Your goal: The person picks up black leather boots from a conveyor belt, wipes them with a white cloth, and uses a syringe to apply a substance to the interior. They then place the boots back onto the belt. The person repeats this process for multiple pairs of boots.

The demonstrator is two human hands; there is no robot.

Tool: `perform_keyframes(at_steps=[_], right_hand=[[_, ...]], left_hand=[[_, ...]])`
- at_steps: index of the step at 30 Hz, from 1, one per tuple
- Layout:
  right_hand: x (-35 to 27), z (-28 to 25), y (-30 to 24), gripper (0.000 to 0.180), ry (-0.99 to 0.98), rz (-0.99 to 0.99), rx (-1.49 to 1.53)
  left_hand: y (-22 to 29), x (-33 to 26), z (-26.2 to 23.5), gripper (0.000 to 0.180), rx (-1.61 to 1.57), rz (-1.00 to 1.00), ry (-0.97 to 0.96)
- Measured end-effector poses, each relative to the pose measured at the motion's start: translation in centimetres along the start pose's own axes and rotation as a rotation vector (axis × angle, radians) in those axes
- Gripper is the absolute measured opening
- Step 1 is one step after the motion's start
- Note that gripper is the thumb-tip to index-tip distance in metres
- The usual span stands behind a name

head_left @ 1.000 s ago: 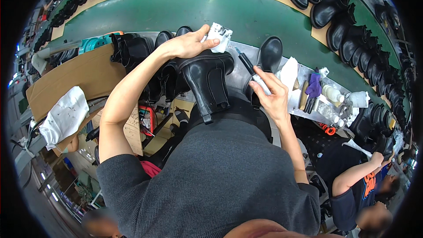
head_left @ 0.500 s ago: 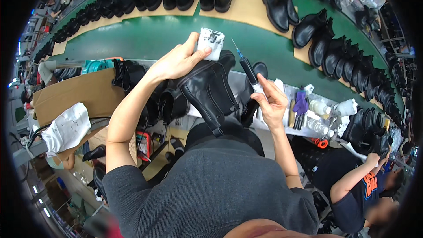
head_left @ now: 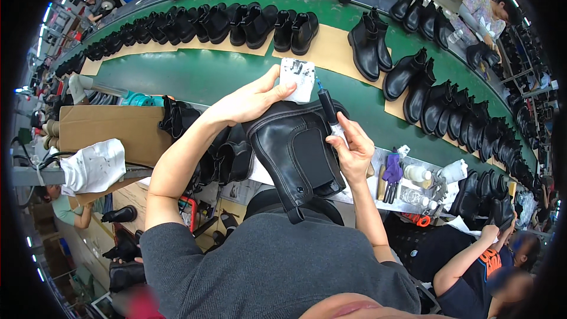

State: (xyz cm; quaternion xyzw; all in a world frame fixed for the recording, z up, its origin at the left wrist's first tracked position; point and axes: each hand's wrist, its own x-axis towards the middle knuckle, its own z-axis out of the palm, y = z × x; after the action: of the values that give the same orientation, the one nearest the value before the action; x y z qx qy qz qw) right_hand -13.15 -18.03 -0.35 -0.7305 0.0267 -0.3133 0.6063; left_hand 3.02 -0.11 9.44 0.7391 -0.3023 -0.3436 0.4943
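both hands at work on a black boot over the conveyor line

the left hand (head_left: pixel 251 101) pinches a stained white cloth (head_left: pixel 297 78) at the top rim of the black boot (head_left: pixel 298 150); the right hand (head_left: pixel 352 152) is clenched around a dark pen-like applicator (head_left: pixel 328 106), its tip just beside the cloth. the boot stands upside down between the forearms, against the grey-sleeved body. past it runs a green conveyor belt (head_left: pixel 177 77) lined with black boots (head_left: pixel 260 23), and a surface (head_left: pixel 413 180) with small tools lies to the right.
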Motion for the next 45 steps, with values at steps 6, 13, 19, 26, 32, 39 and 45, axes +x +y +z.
perform_keyframes(at_steps=[6,13,19,26,32,39,45], right_hand=[[0.4,-0.3,-0.9,0.05,0.029,-0.195,-0.194],[0.8,-0.9,-1.8,0.049,0.027,-0.337,-0.331],[0.9,-1.1,-1.8,0.047,0.019,-0.364,-0.34],[0.7,-1.3,-2.0,0.047,0.03,-0.327,-0.376],[-0.8,-1.4,-1.0,0.047,0.08,-0.226,-0.397],[-2.2,-2.0,0.0,0.053,0.155,-0.122,-0.431],[-3.1,-1.9,0.3,0.047,0.22,0.017,-0.26]], left_hand=[[-1.5,0.1,0.1,0.062,-0.105,-0.059,0.06],[-2.8,-0.2,-0.1,0.056,-0.078,-0.126,0.133],[-4.2,-0.2,0.0,0.053,-0.098,-0.095,0.177],[-14.5,0.3,4.4,0.044,-0.178,0.004,0.482],[-29.6,-4.1,13.0,0.057,-0.977,-0.2,0.562],[-28.5,-5.5,12.1,0.035,-0.367,-0.484,0.782],[-15.4,-2.7,7.4,0.024,-0.526,0.133,0.74]])
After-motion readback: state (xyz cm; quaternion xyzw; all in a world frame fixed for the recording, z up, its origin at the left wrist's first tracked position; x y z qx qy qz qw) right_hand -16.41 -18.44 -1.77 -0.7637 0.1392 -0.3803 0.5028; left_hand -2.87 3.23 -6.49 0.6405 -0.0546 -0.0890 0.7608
